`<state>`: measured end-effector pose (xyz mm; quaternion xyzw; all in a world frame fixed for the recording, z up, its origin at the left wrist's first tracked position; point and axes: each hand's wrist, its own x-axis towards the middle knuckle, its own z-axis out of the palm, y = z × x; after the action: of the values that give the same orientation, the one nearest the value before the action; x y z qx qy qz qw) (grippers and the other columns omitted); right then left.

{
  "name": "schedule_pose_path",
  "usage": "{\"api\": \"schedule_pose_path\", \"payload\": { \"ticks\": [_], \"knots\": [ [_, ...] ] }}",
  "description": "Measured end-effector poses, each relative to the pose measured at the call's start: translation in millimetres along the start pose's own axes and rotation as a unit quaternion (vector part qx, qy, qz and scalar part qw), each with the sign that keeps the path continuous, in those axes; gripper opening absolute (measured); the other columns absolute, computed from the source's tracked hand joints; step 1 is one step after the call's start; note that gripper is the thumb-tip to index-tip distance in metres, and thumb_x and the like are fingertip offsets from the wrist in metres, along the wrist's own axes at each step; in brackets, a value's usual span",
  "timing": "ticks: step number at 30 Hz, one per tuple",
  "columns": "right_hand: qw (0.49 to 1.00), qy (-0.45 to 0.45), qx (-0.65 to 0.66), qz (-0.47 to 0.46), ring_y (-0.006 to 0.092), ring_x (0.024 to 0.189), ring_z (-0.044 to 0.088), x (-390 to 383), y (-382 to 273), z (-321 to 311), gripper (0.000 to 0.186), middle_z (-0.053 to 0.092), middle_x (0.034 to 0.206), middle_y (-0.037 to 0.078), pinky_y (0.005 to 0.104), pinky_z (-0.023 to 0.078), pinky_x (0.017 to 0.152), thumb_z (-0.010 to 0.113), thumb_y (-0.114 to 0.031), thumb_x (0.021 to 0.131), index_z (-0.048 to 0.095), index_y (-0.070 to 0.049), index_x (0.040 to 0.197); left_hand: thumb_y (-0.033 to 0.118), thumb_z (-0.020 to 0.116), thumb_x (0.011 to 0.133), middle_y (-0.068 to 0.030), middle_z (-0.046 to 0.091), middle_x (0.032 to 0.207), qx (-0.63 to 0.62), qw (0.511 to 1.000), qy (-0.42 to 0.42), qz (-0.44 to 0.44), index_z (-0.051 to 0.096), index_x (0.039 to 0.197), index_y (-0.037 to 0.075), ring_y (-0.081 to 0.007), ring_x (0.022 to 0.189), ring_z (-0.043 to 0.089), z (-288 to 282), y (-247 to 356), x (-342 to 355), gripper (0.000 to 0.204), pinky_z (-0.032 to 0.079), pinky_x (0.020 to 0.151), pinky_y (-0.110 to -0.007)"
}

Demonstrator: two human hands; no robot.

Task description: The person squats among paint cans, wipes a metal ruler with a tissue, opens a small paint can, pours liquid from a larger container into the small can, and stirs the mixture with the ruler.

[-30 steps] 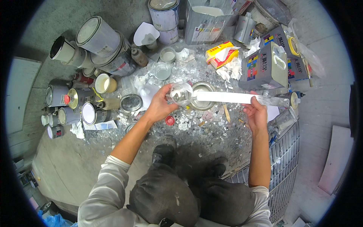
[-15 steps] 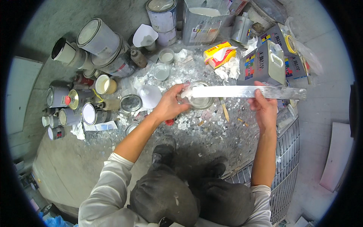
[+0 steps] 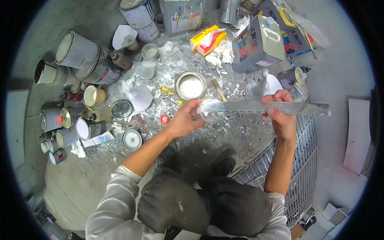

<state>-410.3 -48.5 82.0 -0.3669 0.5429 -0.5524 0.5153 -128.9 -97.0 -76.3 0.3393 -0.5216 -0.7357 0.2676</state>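
In my left hand (image 3: 185,120) is a small clear plastic cup (image 3: 212,117) with white material in it. The fingers of that hand wrap round the cup's left side. My right hand (image 3: 281,114) pinches a long flat metal stick (image 3: 248,107), held nearly level. Its left end, smeared white, reaches the cup's mouth. Just beyond the cup stands an open round tin (image 3: 177,89) with whitish liquid inside. A flat brush (image 3: 219,90) with a wooden handle lies to the right of the tin.
Paint cans (image 3: 76,50) crowd the left side. Grey rectangular tins (image 3: 260,44) stand at far right, beside a yellow-and-red tissue box (image 3: 208,39). A metal grating (image 3: 292,172) lies near my right arm. A red cap (image 3: 164,119) and round lid (image 3: 131,140) lie left.
The cup and stick have come away from above the open tin, toward me. The white coating along the stick is now mostly gone, leaving grey metal. The view has shifted.
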Motion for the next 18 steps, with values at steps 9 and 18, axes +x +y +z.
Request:
{"api": "schedule_pose_path", "payload": {
  "ticks": [9,18],
  "knots": [
    [0.975,0.036,-0.214,0.052,0.012,0.085,0.059,-17.7,59.6,-11.9,0.026,0.064,0.107,0.008,0.0263,0.05,0.07,0.056,0.002,0.085,0.055,-0.001,0.111,0.017,0.083,0.067,-0.0184,0.056,0.12,0.31,0.94,0.103,0.096,0.054,0.124,0.005,-0.0381,0.118,0.048,46.1,-99.1,46.2,0.065,0.04,0.102,-0.043],
    [0.968,0.008,-0.243,0.056,0.0112,0.093,0.056,-17.2,78.7,0.3,0.024,0.063,0.107,0.005,0.0257,0.045,0.083,0.057,0.002,0.085,0.059,0.0,0.109,0.009,0.077,0.071,-0.0183,0.057,0.116,0.418,0.896,0.139,0.066,0.052,0.125,0.002,-0.0373,0.113,0.048,34.9,-99.5,9.6,0.06,0.04,0.097,-0.044]
  ]
}}
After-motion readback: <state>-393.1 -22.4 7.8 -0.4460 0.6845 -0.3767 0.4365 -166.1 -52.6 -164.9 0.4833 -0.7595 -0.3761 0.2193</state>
